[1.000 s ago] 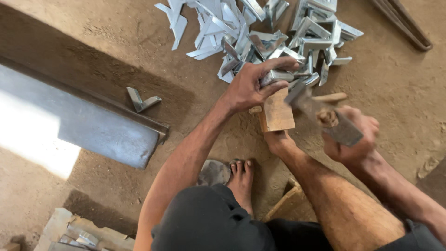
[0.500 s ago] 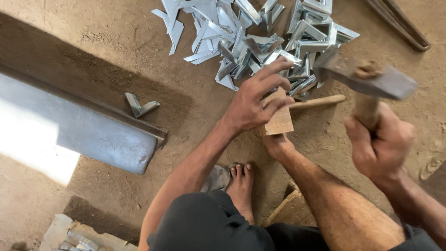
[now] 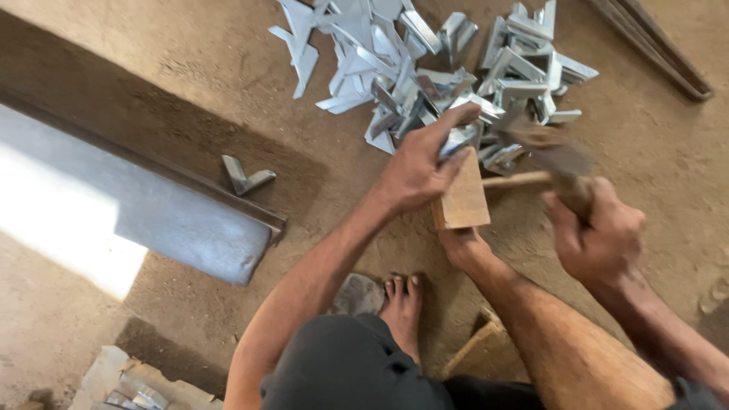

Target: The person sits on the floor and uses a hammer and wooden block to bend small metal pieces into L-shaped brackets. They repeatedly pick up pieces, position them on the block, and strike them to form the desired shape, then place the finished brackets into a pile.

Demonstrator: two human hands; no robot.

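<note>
Galvanized metal piece (image 3: 458, 141) lies on top of wooden block (image 3: 462, 199), pinched under fingers of left hand (image 3: 416, 168). Right hand (image 3: 596, 231) closed tight around hammer (image 3: 548, 152), head blurred, just right of piece and above it. Hammer handle runs from right hand toward block. Left fingers very near strike spot. Pile of bent brackets (image 3: 425, 68) crowds far edge of block; open dirt floor (image 3: 137, 83) at left. Foot (image 3: 401, 304) near block.

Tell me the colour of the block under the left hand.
Light tan, bare wood: the block under the left hand, seen from the head view.
</note>
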